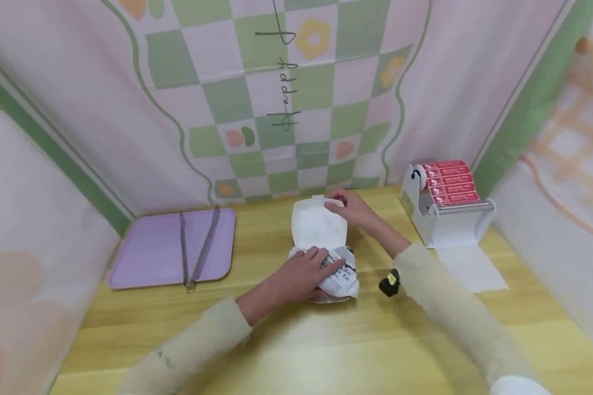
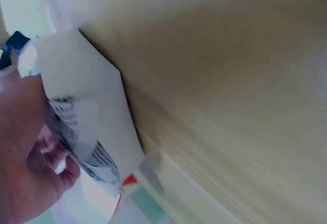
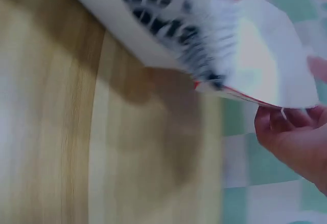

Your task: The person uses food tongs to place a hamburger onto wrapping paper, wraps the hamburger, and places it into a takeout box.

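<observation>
A white takeout box (image 1: 318,222) stands on the table with its lid raised toward the curtain. In its base sits a package wrapped in newsprint-patterned paper (image 1: 343,277), its contents hidden. My left hand (image 1: 301,274) lies over the package and holds it, fingers across the top and thumb near the front edge. The left wrist view shows those fingers bent against the printed paper (image 2: 99,160), above the box's pale side wall (image 2: 87,75). At the lid's upper right corner my right hand (image 1: 353,208) pinches it, thumb inside and fingers (image 3: 286,121) behind.
A purple tray (image 1: 150,252) with metal tongs (image 1: 205,249) across it lies at the left. On the right stands a white dispenser (image 1: 449,219) carrying a roll of red labels (image 1: 449,181). A small black item (image 1: 389,283) is beside the right sleeve. A curtain (image 1: 257,164) backs the table.
</observation>
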Demonstrator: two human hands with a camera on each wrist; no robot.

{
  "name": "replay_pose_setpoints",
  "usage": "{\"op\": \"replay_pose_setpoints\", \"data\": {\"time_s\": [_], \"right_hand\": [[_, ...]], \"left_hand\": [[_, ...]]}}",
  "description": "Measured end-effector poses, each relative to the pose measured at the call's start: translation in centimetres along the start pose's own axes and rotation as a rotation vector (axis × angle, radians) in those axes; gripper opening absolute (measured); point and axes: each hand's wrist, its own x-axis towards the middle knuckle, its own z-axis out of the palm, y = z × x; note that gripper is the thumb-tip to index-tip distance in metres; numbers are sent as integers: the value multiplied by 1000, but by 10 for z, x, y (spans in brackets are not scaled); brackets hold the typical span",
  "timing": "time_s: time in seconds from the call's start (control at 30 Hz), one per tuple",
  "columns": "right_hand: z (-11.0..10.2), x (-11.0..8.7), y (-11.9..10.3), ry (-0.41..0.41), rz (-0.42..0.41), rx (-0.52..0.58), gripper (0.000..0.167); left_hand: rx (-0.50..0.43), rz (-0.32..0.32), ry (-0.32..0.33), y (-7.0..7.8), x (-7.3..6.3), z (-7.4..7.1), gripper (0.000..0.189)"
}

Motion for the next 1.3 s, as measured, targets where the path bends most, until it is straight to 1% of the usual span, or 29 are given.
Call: {"op": "replay_pose_setpoints", "data": {"time_s": [0.1,0.2,0.23,0.3,0.37,0.47,0.53,0.6,0.63,0.67,0.7,0.73,0.77,0.83,0.87,0.9,0.93,0.97,1.03,1.1,1.17,1.3], "right_hand": [[-7,-23,-15,-43,-140,21,27],[-4,-46,-24,-99,-260,-50,19],[-2,-52,-26,-119,-291,-92,19],[5,-63,-28,-149,-342,-180,26],[13,-71,-26,-175,-409,-253,34],[25,-82,-19,-198,-483,-316,44],[32,-89,-13,-207,-527,-352,47],[37,-95,-9,-211,-562,-401,52],[39,-98,-8,-207,-584,-432,54],[41,-101,-6,-202,-601,-464,56],[42,-104,-5,-193,-618,-499,57],[43,-106,-4,-186,-635,-531,58],[44,-109,-3,-175,-646,-557,58],[47,-113,-1,-171,-638,-601,57],[49,-115,-1,-174,-628,-626,56],[51,-116,0,-185,-615,-652,56],[53,-118,1,-201,-598,-678,55],[56,-119,2,-217,-580,-705,55],[61,-121,3,-245,-559,-753,55],[64,-122,2,-263,-544,-793,54],[65,-122,0,-258,-547,-821,55],[61,-117,-6,-217,-572,-833,58]], "left_hand": [[-16,-46,28,5,-1,-2,77],[-13,-68,57,8,-2,-1,75],[-16,-74,66,9,-3,0,76],[-45,-88,71,11,-5,2,76],[-117,-113,79,12,-8,4,71],[-263,-154,56,16,-22,0,56],[-352,-176,52,21,-39,-7,44],[-441,-216,53,29,-59,-14,36],[-517,-248,59,33,-68,-15,34],[-646,-291,54,38,-76,-17,31],[-804,-341,49,43,-82,-16,26],[-990,-398,35,49,-86,-15,23],[-1201,-456,17,54,-87,-12,20],[-1640,-599,-26,64,-83,-6,21],[-1827,-670,-49,68,-79,-3,24],[-1973,-732,-59,71,-74,0,28],[-2100,-794,-51,74,-69,2,31],[-2198,-842,-27,75,-63,4,35],[-2324,-921,53,78,-54,7,36],[-2371,-968,134,79,-47,9,36],[-2381,-996,188,81,-43,10,34],[-2390,-1015,251,84,-39,9,32]]}}
